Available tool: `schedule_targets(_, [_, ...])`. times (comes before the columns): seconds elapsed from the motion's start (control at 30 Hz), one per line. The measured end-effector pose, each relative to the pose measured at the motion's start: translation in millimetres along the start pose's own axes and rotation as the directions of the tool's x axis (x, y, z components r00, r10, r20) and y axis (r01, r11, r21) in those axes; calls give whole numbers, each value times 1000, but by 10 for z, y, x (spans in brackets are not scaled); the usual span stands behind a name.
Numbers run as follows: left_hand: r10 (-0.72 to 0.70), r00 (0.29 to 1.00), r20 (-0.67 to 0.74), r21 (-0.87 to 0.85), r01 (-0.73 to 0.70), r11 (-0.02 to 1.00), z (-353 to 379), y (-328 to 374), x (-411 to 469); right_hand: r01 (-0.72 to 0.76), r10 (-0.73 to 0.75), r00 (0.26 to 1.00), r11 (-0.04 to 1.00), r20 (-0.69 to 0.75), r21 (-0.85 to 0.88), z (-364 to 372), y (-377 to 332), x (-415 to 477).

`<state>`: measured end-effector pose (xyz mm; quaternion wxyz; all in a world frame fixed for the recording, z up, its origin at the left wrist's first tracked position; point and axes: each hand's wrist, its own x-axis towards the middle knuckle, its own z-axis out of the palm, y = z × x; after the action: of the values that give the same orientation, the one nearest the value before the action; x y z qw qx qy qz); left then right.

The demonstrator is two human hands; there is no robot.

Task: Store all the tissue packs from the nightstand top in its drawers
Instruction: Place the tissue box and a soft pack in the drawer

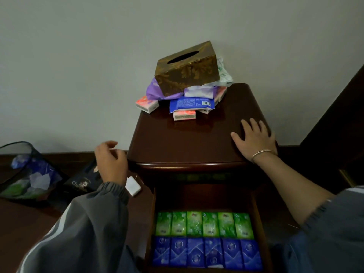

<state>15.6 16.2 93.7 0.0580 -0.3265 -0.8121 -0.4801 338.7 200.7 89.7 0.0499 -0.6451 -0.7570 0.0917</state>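
Right hand flat on the nightstand, left hand loose, empty; tissue packs look light, squashy, so I'd pinch the edges.

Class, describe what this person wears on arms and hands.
Grey jacket sleeves with gathered cuffs: the left sleeve has white stripes, the right sleeve sits pushed up the forearm. A thin silvery bangle circles the right wrist. The left hand and right hand are bare.
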Motion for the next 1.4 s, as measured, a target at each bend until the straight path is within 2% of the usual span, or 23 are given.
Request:
schedule_targets(0.07, [151, 988, 31, 13, -151, 988, 113, 189, 152, -10, 10, 1000, 1000, -26, -11, 66, 21, 29])
schedule_targets(0.13, [313, 947, 73, 15, -315, 949, 282, 439, 333, -8, 8, 997, 1000, -72, 1, 90, 35, 40])
schedule_targets(0.23, [505, 847, 166, 43, -518, 854, 629, 891, 638, -10, 11, 995, 1000, -101, 2, 83, 24, 19])
schedule_targets(0.33, [601, 750, 277, 126, -648, 751, 1021, 1317, 888, -19, 19, 993, 1000, -114, -4, 74, 16, -13])
schedule_targets(0.57, [523, 714, 465, 224, -667, 711, 1651, 1701, 1401, -9, 9, 987, 1000, -159, 3, 97, 15, -25])
schedule_targets(0.73, [490, 693, 529, 166, -651, 741, 1694, 1782, 1578, -11, 12, 983, 1000, -186, 5, 119, 14, -8])
schedule_targets(0.8, [520, 695, 497, 147, -657, 739, 1633, 1781, 1549, -18, 19, 982, 1000, -190, 6, 123, 14, -6])
schedule_targets(0.9, [603, 705, 372, 172, -691, 702, 1465, 1771, 1421, -18, 20, 981, 1000, -192, 14, 121, 19, -15])
schedule_targets(1.07, [732, 655, 185, 162, -755, 635, 875, 1738, 1260, -17, 22, 982, 999, -190, 28, 105, 27, -31])
schedule_targets(1.13, [737, 660, 148, 152, -751, 642, 572, 1640, 1208, -14, 20, 983, 999, -181, 35, 100, 18, -35])
schedule_targets(1.27, [703, 691, 169, 197, -722, 663, 14, 1312, 981, -9, 16, 989, 999, -150, 47, 81, 13, -43])
schedule_targets(1.4, [652, 689, 316, 217, -722, 657, -340, 907, 610, 0, 8, 991, 998, -135, 59, 41, 4, -95])
